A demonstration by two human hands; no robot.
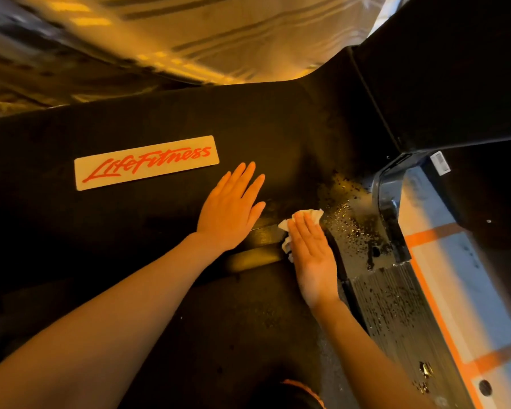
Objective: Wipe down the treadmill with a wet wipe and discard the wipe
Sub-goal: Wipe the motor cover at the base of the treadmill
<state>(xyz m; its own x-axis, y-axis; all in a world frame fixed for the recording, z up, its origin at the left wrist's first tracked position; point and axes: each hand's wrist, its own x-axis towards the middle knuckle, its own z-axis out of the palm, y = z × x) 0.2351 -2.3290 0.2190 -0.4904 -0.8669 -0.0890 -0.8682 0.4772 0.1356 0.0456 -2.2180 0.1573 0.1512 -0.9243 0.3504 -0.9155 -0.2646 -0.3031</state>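
The black treadmill hood (148, 231) fills the middle of the head view, with a white Life Fitness label (146, 162) on it. My left hand (230, 208) lies flat on the hood, fingers straight, just right of the label. My right hand (313, 252) presses a crumpled white wet wipe (304, 216) flat against the hood's right edge; most of the wipe is hidden under the palm. To the right of the wipe, the surface (351, 214) glistens with droplets.
A ribbed side rail (396, 308) with wet specks runs along the right. The black upright frame post (443, 69) rises at the upper right. Beyond the rail lies a grey floor with orange tape lines (434, 234). The black belt (219, 335) lies under my forearms.
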